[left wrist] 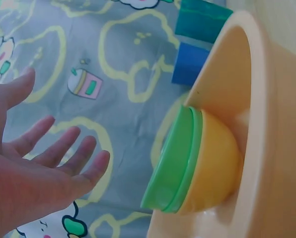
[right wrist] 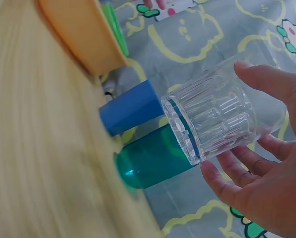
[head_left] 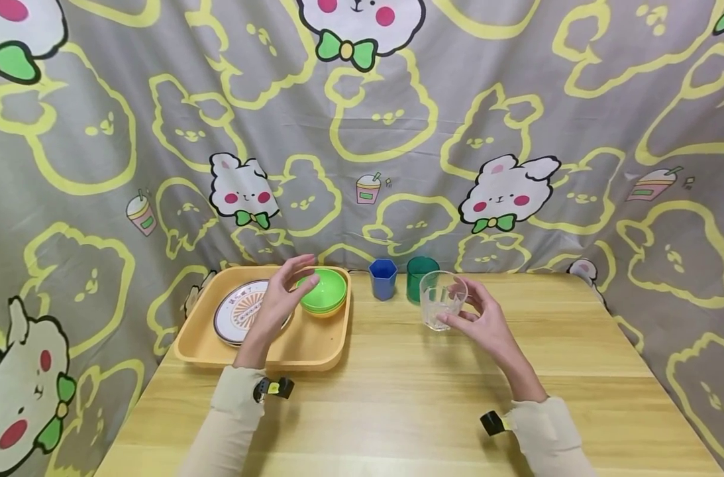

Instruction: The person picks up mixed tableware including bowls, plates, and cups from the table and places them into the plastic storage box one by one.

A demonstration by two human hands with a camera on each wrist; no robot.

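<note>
My right hand (head_left: pixel 483 318) grips a clear drinking glass (head_left: pixel 442 301), thumb on one side and fingers on the other. In the right wrist view the glass (right wrist: pixel 220 116) is held above the table with its thick base toward the wood. Behind it stand a green cup (head_left: pixel 420 277) and a blue hexagonal cup (head_left: pixel 383 279). My left hand (head_left: pixel 281 301) hovers over the tray with fingers spread and nothing in them. Beside its fingertips, green bowls (head_left: pixel 327 289) sit stacked on a yellow bowl (left wrist: pixel 215 166).
An orange tray (head_left: pixel 310 356) on the left of the wooden table (head_left: pixel 397 411) holds the bowls and white plates (head_left: pixel 236 311) with a printed pattern. A patterned curtain (head_left: pixel 391 139) hangs close behind the table and along its sides.
</note>
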